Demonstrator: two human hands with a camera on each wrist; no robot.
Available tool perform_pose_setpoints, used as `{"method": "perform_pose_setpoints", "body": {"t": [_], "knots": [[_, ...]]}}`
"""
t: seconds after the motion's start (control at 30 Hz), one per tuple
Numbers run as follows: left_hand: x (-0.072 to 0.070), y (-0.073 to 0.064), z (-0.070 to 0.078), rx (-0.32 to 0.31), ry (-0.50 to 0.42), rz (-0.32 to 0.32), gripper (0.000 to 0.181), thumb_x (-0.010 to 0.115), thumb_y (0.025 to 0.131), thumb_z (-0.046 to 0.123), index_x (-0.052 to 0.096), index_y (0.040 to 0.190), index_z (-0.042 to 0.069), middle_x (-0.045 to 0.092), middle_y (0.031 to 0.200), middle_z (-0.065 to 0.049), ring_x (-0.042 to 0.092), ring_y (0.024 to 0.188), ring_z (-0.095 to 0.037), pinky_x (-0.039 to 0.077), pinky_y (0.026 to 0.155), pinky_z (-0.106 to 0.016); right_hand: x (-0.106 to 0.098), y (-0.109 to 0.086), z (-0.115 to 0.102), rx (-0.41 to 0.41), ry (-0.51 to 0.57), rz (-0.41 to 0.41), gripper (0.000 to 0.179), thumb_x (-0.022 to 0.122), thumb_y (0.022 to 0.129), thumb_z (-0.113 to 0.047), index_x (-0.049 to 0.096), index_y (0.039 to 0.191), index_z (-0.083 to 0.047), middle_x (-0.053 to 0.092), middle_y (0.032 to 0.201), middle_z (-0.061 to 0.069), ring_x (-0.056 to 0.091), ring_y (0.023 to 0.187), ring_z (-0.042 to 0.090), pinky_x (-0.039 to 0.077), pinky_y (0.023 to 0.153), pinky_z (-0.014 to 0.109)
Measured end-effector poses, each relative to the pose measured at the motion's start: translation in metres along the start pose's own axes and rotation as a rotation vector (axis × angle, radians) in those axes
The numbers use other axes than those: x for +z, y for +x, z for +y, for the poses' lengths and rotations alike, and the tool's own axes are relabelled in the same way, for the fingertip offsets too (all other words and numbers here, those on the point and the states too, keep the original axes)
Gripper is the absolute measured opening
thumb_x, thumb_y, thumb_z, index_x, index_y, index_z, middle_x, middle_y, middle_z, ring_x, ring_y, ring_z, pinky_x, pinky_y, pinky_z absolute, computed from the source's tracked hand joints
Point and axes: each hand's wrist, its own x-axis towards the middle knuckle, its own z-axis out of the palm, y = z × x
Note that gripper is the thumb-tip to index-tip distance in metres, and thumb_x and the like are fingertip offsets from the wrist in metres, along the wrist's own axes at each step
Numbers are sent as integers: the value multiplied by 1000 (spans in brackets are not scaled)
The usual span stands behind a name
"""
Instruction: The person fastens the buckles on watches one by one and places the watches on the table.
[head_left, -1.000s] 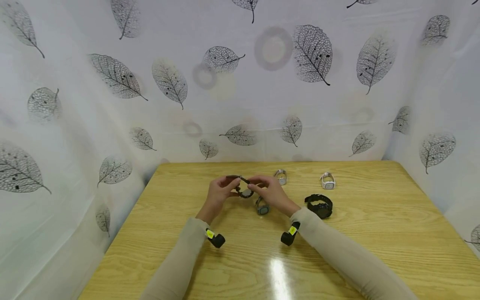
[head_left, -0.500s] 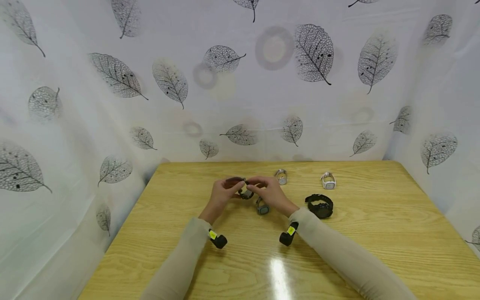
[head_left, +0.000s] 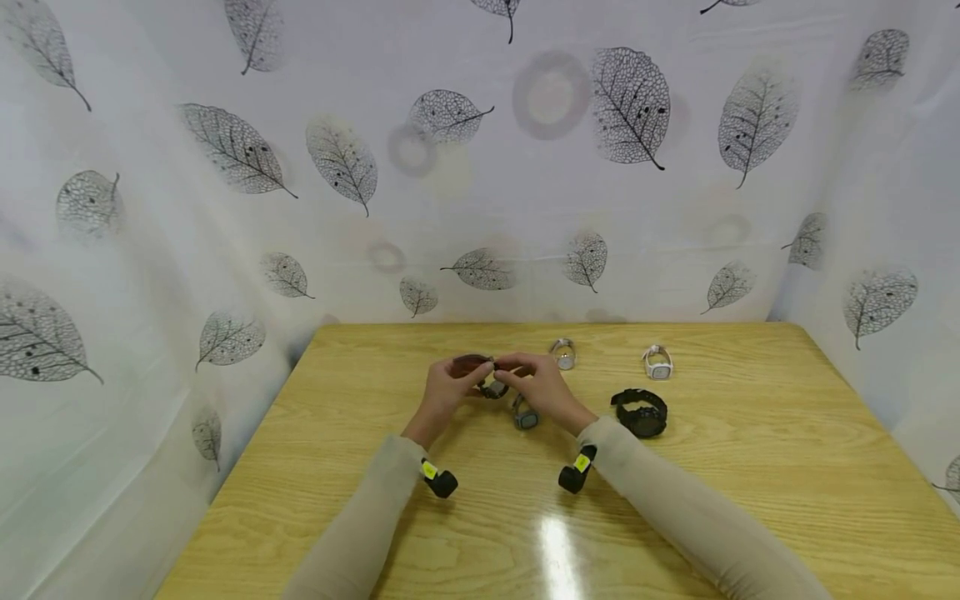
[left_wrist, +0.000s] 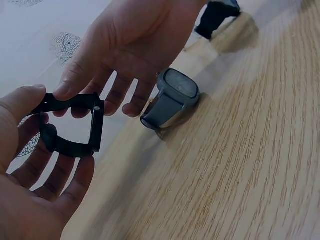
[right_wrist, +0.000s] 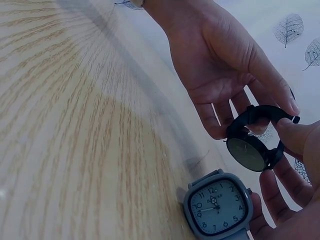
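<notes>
My left hand (head_left: 442, 390) and right hand (head_left: 542, 388) hold a black wristwatch (right_wrist: 247, 151) between them, above the table. Its strap (left_wrist: 70, 148) forms a loop, with the round dial facing down toward the table in the right wrist view. The left thumb and fingers pinch one part of the strap; the right thumb and fingers pinch the strap close beside them. The fingertips partly hide where the strap ends meet. A grey square-faced watch (head_left: 527, 418) stands on the table just below my right hand.
On the wooden table (head_left: 480, 533), a pale watch with a round dial (head_left: 565, 360) lies behind my right hand. Farther right are a white watch (head_left: 658, 364) and a large black watch (head_left: 641, 414). A leaf-patterned curtain (head_left: 495, 183) borders the back and sides.
My left hand has shifted slightly right, closer to the right hand. The strap's ends have come together between the fingers. The other watches stay in place.
</notes>
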Motion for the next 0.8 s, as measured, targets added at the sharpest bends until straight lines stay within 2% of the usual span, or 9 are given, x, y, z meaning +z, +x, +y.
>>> {"method": "perform_pose_setpoints", "body": {"t": [0.13, 0.23, 0.43, 0.6, 0.7, 0.8], "knots": [[2, -1, 3, 3, -7, 22, 36, 81, 92, 31, 76, 115, 3, 75, 109, -11, 68, 104, -35, 63, 79, -38, -2, 0, -1, 5, 2, -12, 30, 71, 100, -29, 73, 126, -15, 73, 120, 3, 67, 108, 23, 57, 93, 44], [4, 0, 4, 14, -9, 31, 34, 81, 91, 31, 77, 112, 4, 76, 107, -11, 68, 104, -38, 63, 78, -36, -5, 1, -2, 17, -2, -31, 33, 69, 101, -32, 71, 130, -16, 72, 124, 4, 66, 110, 25, 58, 90, 44], [7, 4, 5, 72, 24, 47, 33, 83, 90, 31, 79, 110, 6, 77, 104, -10, 67, 108, -45, 62, 76, -32, -18, 7, -5, 17, -56, -42, 42, 65, 103, -37, 65, 139, -15, 69, 126, 8, 67, 106, 26, 60, 82, 45], [10, 5, 8, 92, 49, 48, 32, 84, 88, 30, 79, 108, 5, 77, 102, -9, 72, 97, -31, 61, 76, -31, -28, 17, -18, -28, -105, -54, 39, 65, 102, -38, 67, 137, -20, 69, 127, 8, 68, 104, 24, 60, 84, 45], [12, 5, 8, 94, 65, 44, 32, 85, 88, 29, 79, 108, 5, 77, 101, -9, 73, 93, -21, 61, 77, -30, -32, 22, -28, -43, -115, -107, 38, 66, 102, -36, 67, 137, -21, 68, 128, 10, 67, 104, 23, 59, 85, 44], [14, 6, 8, 102, 78, 46, 31, 85, 88, 29, 80, 108, 5, 78, 101, -8, 72, 91, -18, 60, 76, -28, -33, 25, -38, -54, -145, -154, 37, 67, 102, -37, 68, 136, -22, 67, 125, 9, 66, 101, 21, 58, 82, 41]]}}
